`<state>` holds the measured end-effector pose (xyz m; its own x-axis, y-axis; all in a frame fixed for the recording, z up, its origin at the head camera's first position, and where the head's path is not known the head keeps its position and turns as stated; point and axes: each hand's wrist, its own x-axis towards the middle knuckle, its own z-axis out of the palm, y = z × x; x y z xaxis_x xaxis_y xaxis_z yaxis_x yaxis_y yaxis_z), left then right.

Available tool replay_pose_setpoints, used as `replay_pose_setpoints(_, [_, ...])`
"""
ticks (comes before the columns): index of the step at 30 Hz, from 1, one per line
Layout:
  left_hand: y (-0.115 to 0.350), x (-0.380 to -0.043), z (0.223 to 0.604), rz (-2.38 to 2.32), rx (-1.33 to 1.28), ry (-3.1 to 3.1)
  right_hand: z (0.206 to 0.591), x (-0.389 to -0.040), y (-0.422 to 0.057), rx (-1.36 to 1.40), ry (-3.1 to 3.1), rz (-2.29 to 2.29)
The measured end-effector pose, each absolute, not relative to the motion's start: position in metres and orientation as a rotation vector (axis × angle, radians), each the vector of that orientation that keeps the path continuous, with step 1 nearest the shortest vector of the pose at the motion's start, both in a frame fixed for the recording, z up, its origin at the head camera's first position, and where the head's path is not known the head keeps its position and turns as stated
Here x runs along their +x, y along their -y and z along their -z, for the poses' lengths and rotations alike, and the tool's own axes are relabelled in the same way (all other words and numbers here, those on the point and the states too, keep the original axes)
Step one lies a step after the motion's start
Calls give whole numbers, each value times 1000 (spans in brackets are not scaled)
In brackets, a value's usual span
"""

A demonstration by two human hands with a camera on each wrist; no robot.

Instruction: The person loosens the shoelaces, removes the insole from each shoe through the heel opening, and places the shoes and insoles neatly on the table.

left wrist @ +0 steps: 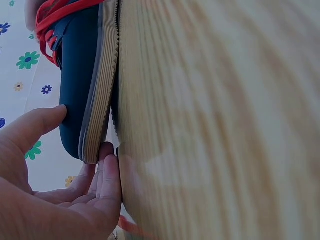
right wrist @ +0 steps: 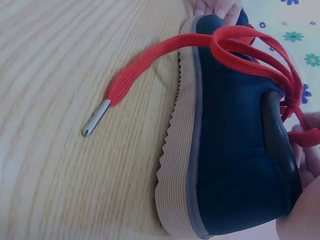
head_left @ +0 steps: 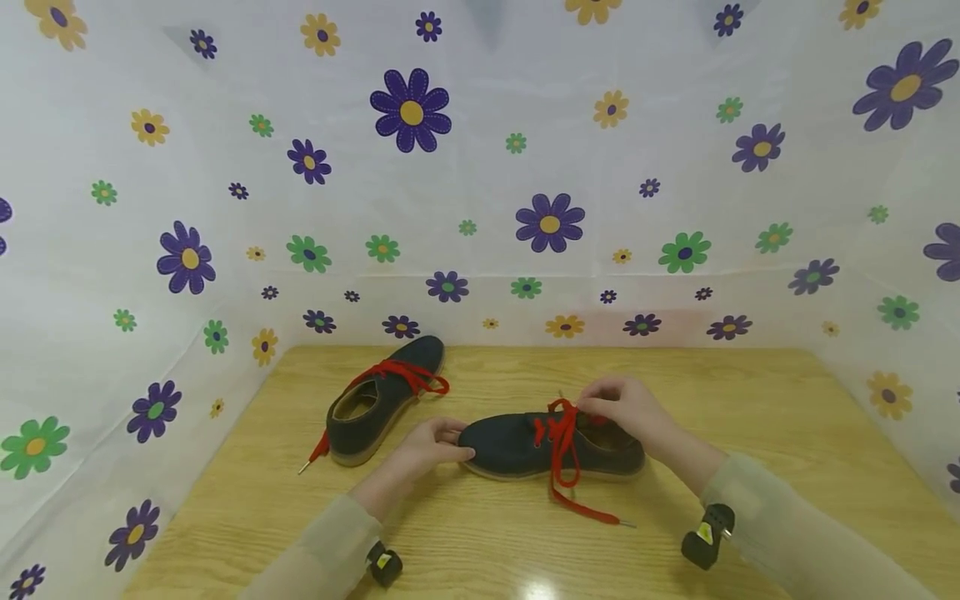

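A dark navy shoe [head_left: 498,446] lies on its sole in front of me, toe to the left, its red shoelace [head_left: 562,454] tied in a bow. One metal-tipped lace end [right wrist: 131,75] hangs down onto the table. My left hand [head_left: 420,450] grips the toe; in the left wrist view its thumb [left wrist: 42,125] presses the upper while the fingers [left wrist: 107,175] reach under the sole. At the shoe's opening, my right hand [head_left: 626,408] pinches the red lace beside the knot [right wrist: 291,102]. Part of the right hand's fingers is hidden behind the lace and shoe.
A second navy shoe [head_left: 386,417] stands back left, toe pointing away, with red laces and one lace end [head_left: 318,450] trailing on the table. The wooden table [head_left: 480,542] meets a white flower-print sheet [head_left: 480,183] at the back and sides.
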<state>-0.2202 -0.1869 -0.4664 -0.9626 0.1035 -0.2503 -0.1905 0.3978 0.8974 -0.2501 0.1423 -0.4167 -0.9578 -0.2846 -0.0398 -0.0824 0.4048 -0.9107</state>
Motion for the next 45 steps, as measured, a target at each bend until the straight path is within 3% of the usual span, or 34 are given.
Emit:
replay_pose_setpoints(13, [184, -220, 467, -1595, -79, -2384, 414, -253, -149, -85, -2185, 1948])
replay_pose_setpoints(32, [181, -220, 464, -1613, -80, -2383, 411, -250, -144, -519, -2548, 1432])
replay_pose_setpoints(45, [182, -220, 465, -1609, -65, -2392, 417, -254, -148, -195, -2326, 1738])
